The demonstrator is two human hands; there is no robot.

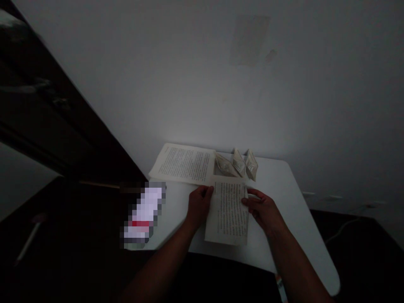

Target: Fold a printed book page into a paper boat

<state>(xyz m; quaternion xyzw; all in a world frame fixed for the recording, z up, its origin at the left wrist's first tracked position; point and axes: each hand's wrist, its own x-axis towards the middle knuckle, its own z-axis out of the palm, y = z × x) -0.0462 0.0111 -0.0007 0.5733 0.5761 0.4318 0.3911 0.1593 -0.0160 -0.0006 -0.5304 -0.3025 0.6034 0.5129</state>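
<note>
A printed sheet of paper is held between my two hands, above the front part of the white table. My left hand pinches its left edge near the upper corner. On the opposite edge, my right hand grips the paper between thumb and fingers. Just behind it stand several folded paper boats, made from the same kind of printed page. Flat at the back left lies another printed page or stack of pages.
A blurred-out phone-like object lies at the table's left edge. The wall rises directly behind the table. To the left is a dark door. A cable hangs by wall sockets at the right.
</note>
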